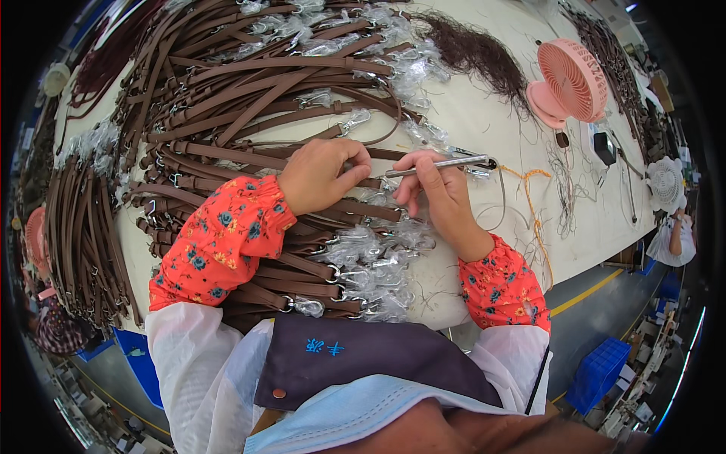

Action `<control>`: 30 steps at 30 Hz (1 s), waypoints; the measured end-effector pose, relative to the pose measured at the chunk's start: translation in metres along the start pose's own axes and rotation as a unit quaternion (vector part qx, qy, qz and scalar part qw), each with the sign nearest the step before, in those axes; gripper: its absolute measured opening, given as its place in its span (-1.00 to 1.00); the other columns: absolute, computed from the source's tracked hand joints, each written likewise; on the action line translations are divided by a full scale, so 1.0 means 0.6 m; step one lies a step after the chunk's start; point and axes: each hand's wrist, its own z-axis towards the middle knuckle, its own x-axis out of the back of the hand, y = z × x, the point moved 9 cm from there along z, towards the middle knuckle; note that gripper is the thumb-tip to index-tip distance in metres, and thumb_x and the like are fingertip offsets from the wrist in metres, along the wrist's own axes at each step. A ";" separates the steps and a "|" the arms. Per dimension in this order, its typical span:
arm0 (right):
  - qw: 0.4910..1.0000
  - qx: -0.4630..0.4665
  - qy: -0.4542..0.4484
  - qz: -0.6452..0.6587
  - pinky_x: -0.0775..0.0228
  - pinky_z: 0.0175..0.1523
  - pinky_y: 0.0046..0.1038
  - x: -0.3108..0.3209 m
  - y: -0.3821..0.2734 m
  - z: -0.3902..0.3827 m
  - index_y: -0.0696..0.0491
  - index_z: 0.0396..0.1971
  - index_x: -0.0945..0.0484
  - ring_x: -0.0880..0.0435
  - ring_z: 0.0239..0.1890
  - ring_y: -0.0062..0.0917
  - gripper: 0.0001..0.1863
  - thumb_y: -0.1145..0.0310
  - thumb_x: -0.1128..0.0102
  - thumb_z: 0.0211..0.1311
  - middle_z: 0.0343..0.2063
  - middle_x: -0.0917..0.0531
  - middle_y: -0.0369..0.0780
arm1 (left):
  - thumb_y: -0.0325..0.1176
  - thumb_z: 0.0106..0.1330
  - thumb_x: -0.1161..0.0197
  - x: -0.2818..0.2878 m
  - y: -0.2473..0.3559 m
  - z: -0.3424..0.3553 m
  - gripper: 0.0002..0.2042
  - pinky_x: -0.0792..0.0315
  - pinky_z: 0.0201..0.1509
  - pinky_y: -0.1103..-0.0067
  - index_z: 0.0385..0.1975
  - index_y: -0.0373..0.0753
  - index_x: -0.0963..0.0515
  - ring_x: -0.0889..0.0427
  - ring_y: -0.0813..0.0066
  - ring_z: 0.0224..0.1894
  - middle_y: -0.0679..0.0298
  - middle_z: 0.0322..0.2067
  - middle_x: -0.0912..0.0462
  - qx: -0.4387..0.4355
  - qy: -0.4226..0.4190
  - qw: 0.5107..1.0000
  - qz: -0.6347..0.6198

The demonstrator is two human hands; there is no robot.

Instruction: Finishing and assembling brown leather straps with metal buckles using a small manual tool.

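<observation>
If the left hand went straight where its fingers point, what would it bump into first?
Probably the silver pen-shaped tool in the right hand: the left hand points its fingers rightward, toward the tool's near end. Height is hard to judge, so it might brush a brown strap first.

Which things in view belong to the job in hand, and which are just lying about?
Likely in the job:
slim silver metal rod-shaped tool, in the right hand
flat brown leather-look straps, under the left hand
silver metal clasps in clear plastic

Apparently just lying about:
round pink fan
thin orange cord
tangled dark-brown threads
</observation>
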 end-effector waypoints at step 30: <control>0.998 -0.009 -0.035 -0.060 -0.20 -0.52 -0.71 -0.015 0.007 0.002 0.15 -0.16 -0.55 -0.40 -0.65 -0.79 -0.54 0.04 0.15 0.51 -0.57 -0.63 -0.27 | -0.34 0.29 -0.25 -0.004 0.006 -0.003 -0.84 -0.27 -0.52 0.58 -0.32 -0.31 -0.54 -0.43 0.61 -0.59 0.29 -0.59 -0.53 -0.040 0.003 0.998 -0.044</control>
